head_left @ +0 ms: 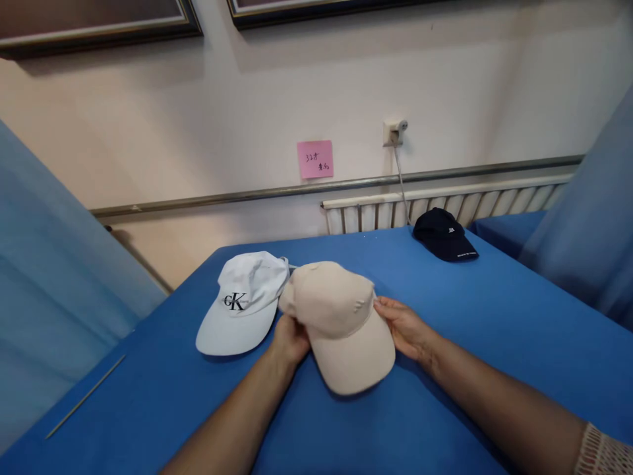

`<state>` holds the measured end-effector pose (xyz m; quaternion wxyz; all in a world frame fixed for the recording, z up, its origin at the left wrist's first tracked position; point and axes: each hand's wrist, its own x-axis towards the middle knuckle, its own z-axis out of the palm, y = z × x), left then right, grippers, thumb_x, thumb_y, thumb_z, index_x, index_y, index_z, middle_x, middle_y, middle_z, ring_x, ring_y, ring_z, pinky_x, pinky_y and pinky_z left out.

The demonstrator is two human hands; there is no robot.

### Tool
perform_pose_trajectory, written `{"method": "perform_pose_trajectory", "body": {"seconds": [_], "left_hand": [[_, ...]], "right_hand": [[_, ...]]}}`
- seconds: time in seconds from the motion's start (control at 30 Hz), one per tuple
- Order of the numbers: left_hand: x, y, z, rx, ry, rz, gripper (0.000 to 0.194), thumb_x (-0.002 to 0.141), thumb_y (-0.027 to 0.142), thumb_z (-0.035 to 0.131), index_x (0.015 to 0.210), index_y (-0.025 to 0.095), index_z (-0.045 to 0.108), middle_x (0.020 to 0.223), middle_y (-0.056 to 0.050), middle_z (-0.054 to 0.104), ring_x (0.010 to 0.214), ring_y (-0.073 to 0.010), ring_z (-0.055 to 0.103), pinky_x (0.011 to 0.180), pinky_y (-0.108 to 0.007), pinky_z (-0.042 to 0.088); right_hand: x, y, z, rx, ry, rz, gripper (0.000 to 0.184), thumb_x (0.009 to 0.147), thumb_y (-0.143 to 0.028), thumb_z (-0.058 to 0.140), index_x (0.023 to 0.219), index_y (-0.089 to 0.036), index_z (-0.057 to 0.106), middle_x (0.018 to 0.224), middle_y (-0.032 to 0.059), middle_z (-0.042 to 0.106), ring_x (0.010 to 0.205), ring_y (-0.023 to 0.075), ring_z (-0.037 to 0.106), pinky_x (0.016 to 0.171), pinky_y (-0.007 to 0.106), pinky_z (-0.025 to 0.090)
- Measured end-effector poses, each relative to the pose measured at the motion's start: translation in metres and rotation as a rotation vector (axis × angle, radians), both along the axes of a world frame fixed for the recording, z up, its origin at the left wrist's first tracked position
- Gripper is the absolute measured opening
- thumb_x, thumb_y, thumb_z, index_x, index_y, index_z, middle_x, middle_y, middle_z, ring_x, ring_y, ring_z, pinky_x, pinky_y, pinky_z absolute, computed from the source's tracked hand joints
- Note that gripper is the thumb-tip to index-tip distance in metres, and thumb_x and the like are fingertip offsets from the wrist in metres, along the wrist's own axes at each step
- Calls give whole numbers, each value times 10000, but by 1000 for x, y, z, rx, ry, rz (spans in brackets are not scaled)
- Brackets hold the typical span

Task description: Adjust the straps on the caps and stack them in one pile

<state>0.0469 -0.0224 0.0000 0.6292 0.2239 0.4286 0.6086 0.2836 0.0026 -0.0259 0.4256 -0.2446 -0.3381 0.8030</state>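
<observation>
A beige baseball cap [336, 300] is held between my two hands over the blue-covered table [425, 422], its brim pointing toward me and slightly right. My left hand [289, 340] grips its left lower edge, with the fingertips hidden under the cap. On the opposite side, my right hand [403, 326] closes its fingers on the edge near where brim and crown meet. Just left of the beige cap lies a white baseball cap [247, 300] with black letters on its front. At the far right of the table rests a dark navy baseball cap [442, 234].
A thin stick [86, 397] lies near the table's left edge. Blue curtains [44, 277] hang on both sides. Behind the table are a metal rail [237, 198], a white radiator [386, 212], a socket with a plugged-in cord [394, 133] and a pink note [315, 159].
</observation>
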Motion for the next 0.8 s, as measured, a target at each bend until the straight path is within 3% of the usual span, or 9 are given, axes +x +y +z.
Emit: {"method": "perform_pose_trajectory", "body": {"seconds": [0.07,0.13,0.27,0.37,0.43,0.53,0.67,0.73,0.8], "left_hand": [[9,-2,0,-100,-151,-82,285,963,291,423,974,96,630,897,-100,697,823,-186,678,784,-323,552],[22,-9,-1,-169,-266,-195,322,958,330,420,994,81,621,891,-123,712,849,-204,695,807,-330,552],[48,-23,-5,-233,-278,-234,230,873,207,600,1087,125,582,924,-78,733,853,-180,710,851,-316,549],[54,-26,-3,-202,-237,-134,321,831,81,622,1146,122,570,1000,-83,732,907,-182,708,867,-303,557],[49,-25,7,-108,-191,-60,364,828,45,608,1183,118,575,1084,-101,718,971,-203,697,879,-304,564],[26,-24,38,43,-102,49,327,846,49,586,1166,110,615,1096,-110,720,978,-214,694,857,-290,581],[-32,-26,85,239,-2,423,261,883,60,536,1101,130,659,1018,-66,740,882,-164,707,789,-232,595],[-65,-30,98,258,70,599,215,881,67,546,1054,96,671,966,-66,742,800,-141,704,755,-210,599],[-93,-36,101,218,129,680,203,872,45,549,1030,78,672,924,-63,738,751,-119,694,709,-181,598]], "right_hand": [[2,10,-6,1,3,-141,219,787,-350,733,925,-197,658,898,39,724,795,181,685,813,341,530],[3,19,-12,-12,0,-246,223,781,-353,729,928,-201,657,919,50,727,815,201,688,822,363,539],[5,28,-18,11,-12,-398,219,763,-365,728,900,-218,640,903,40,729,827,217,689,804,374,550],[6,24,-12,90,-27,-352,263,760,-401,731,928,-225,631,936,37,724,864,216,682,800,365,543],[6,19,-7,108,-40,-265,284,757,-420,739,922,-216,630,942,37,718,851,196,678,792,343,533],[6,13,-3,82,-123,-174,309,742,-433,756,892,-196,627,948,41,706,771,158,672,729,303,516],[3,11,-7,70,-253,-157,351,722,-450,766,895,-181,623,982,59,682,718,139,657,672,292,499],[3,12,-10,90,-286,-153,360,711,-450,771,890,-176,620,970,61,674,708,138,651,665,294,496],[2,13,-13,123,-311,-133,366,708,-453,769,884,-171,618,962,70,675,705,141,648,660,296,495]]}}
